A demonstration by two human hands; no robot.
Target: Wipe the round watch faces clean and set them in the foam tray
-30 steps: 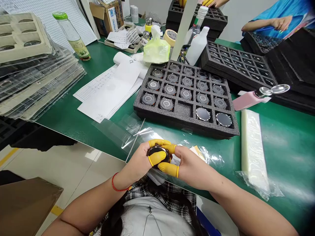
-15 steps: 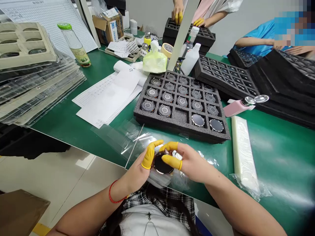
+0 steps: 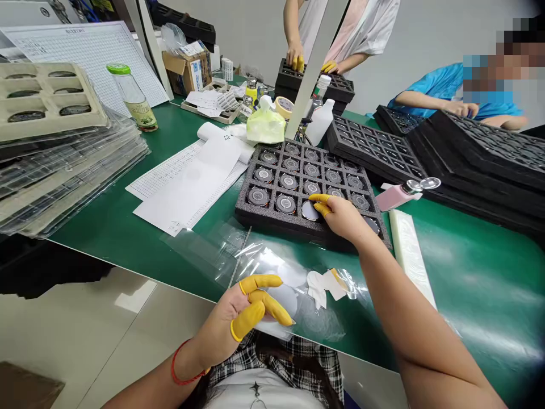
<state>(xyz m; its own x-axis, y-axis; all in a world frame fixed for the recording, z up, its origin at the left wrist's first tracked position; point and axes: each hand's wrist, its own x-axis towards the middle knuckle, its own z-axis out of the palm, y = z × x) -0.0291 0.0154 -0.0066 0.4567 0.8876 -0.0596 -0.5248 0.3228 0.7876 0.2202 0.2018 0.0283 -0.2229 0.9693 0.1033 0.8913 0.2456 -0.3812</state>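
My right hand (image 3: 340, 215), with yellow finger cots, reaches into the black foam tray (image 3: 276, 222). Its thumb and finger pinch the right edge of a round watch face (image 3: 310, 211), screen up, in a front-row compartment. Other watch cases fill compartments around it, several with their ringed backs up, such as one watch case (image 3: 285, 203). The compartment just right of the held watch is hidden by my hand. My left hand (image 3: 251, 307), also in yellow cots, hangs over the table edge with its fingers apart and nothing in them. Clear film (image 3: 259, 255) lies beyond it.
White paper scraps (image 3: 326, 287) lie on the film. Paper sheets (image 3: 183, 176) and stacked trays (image 3: 63, 170) are to the left. A pink bottle (image 3: 394, 197) and a wrapped white block (image 3: 409, 241) stand and lie right. Two co-workers handle foam trays (image 3: 374, 142) across the table.
My right hand has carried the watch from in front of me forward into the front-row compartment that was bare. My left hand has let go of it and opened. The view has tilted up slightly.
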